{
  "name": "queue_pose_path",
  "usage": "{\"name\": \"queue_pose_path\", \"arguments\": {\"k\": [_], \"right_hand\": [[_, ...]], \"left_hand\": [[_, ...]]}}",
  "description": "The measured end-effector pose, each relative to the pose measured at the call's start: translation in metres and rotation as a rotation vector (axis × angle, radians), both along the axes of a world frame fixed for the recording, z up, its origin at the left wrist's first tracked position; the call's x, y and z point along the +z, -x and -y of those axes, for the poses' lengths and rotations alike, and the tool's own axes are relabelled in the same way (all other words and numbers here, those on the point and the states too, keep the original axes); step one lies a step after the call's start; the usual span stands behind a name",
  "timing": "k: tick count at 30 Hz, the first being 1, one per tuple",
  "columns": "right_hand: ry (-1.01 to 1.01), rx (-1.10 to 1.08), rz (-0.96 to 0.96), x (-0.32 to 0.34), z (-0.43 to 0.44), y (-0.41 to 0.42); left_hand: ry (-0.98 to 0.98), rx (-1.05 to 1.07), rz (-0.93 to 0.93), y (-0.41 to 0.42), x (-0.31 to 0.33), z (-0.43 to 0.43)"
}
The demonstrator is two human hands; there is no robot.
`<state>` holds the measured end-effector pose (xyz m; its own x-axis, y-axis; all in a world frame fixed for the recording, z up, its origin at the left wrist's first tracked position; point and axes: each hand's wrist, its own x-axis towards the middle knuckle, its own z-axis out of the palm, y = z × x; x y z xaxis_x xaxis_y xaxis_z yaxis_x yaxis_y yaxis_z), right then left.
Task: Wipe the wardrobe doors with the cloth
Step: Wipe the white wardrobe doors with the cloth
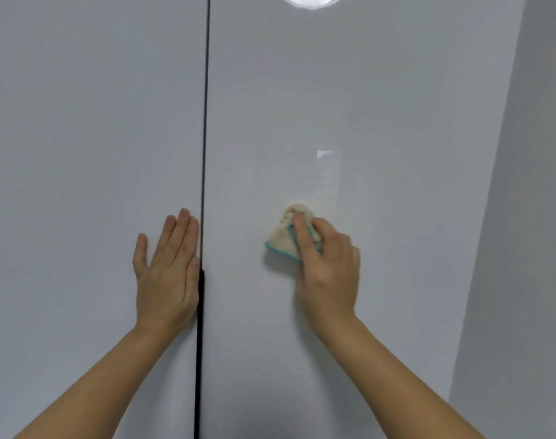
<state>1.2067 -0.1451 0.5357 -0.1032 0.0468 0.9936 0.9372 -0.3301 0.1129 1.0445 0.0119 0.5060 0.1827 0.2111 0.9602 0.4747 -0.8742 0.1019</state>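
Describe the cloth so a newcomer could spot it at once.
Find the dark gap between the two doors; the cloth is on the right door, bunched under the right hand. It is cream with a teal edge, the only coloured thing on the pale panels.

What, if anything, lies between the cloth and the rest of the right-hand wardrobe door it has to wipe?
Nothing visible does. The right hand presses the cloth straight onto the right door, whose glossy face is bare all around it. The left hand lies flat on the left door, beside the dark gap, away from the cloth.
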Motion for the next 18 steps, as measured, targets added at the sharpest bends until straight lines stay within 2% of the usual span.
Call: {"name": "queue_pose_path", "arguments": {"k": [3, 9, 15, 18], "right_hand": [[0.065, 0.005, 0.158, 0.011, -0.020, 0.015], [0.177, 0.043, 0.354, 0.007, -0.033, 0.027], [0.246, 0.077, 0.519, -0.022, -0.042, 0.031], [0.239, 0.099, 0.544, -0.034, -0.044, 0.029]], "left_hand": [[-0.026, -0.015, 0.029, -0.002, 0.000, -0.004], [-0.065, -0.050, 0.048, -0.001, -0.002, -0.005], [-0.144, -0.026, -0.039, 0.007, -0.014, -0.017], [-0.130, 0.028, -0.013, 0.012, -0.038, -0.022]]}}
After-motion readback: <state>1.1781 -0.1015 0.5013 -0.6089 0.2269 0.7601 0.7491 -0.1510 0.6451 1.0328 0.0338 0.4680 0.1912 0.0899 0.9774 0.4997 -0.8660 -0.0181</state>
